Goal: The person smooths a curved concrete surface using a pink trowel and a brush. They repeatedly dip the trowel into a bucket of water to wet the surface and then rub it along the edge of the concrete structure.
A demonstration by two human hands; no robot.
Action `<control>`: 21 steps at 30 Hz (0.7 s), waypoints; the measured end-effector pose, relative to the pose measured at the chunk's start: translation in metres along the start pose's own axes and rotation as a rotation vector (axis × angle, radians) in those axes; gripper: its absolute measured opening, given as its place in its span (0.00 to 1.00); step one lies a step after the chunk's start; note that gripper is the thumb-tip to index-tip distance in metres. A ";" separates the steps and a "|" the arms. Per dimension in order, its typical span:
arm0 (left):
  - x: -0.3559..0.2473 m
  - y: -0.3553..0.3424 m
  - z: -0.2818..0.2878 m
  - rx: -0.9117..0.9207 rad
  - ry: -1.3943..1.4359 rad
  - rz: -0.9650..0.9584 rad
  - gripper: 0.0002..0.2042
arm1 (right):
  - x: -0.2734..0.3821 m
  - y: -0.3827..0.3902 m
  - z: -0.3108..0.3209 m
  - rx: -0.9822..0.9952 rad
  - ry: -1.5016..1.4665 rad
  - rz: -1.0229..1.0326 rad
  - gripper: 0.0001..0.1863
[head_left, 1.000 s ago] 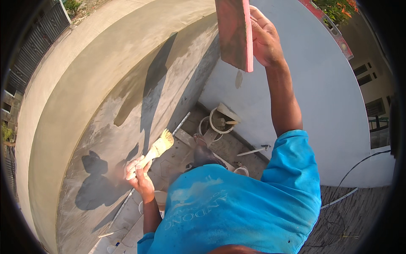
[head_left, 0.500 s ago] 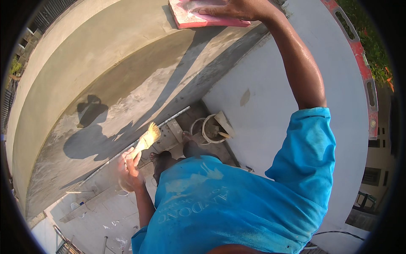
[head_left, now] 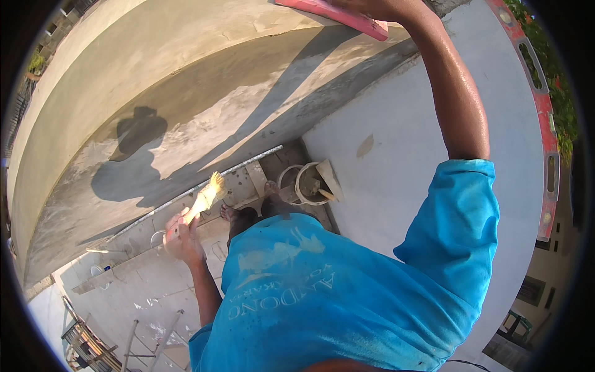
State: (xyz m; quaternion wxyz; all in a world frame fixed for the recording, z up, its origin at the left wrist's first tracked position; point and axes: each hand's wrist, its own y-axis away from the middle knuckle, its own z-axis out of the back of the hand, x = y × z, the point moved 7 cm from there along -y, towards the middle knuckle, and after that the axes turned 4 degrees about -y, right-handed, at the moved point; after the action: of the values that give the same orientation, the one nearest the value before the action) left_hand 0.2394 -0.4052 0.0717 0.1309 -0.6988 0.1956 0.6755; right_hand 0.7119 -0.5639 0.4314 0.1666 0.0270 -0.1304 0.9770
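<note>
My left hand [head_left: 184,240] is wrapped round the handle of a brush [head_left: 209,194] with pale yellow bristles. It is held low on the left, bristles up and away from me, apart from the wall. At the top edge, my right hand [head_left: 378,7] grips a red-pink plastering float [head_left: 347,17] against or close to the upper part of a grey plastered wall [head_left: 204,124]. The float's far part and most of my right fingers are cut off by the picture's edge. Darker, damp-looking plaster lies below a lighter curved band.
Two buckets stand by my feet in the corner; the nearer bucket [head_left: 299,193] holds grey mix and a wooden-handled tool. A pale wall [head_left: 403,161] rises at right, with a red spirit level [head_left: 546,142] along its far edge. A metal ladder [head_left: 166,335] is low at left.
My view has shifted. The float and right hand have moved right and farther out of the top edge, the float now tilted. The brush sits slightly farther left, still held.
</note>
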 end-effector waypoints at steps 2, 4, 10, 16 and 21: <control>0.001 0.004 0.008 -0.040 0.017 0.079 0.11 | -0.055 0.028 0.022 -0.036 -0.001 -0.191 0.14; -0.004 0.007 0.018 -0.111 0.024 0.095 0.10 | -0.064 0.044 0.038 -0.120 -0.041 -0.344 0.15; -0.002 0.010 0.055 -0.194 -0.017 0.096 0.11 | -0.028 0.060 0.019 -0.169 -0.052 -0.483 0.16; -0.002 -0.036 0.030 0.083 0.040 0.044 0.11 | 0.156 -0.025 -0.041 -0.357 -0.122 -0.189 0.07; -0.021 -0.061 -0.020 0.427 0.060 -0.043 0.12 | 0.290 -0.097 -0.074 -0.203 -0.270 0.088 0.08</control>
State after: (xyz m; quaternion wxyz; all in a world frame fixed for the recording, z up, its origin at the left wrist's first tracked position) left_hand 0.2842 -0.3577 0.0885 0.2846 -0.6789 0.3231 0.5948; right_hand 0.4699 -0.3636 0.4116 0.1065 0.1352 -0.2505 0.9527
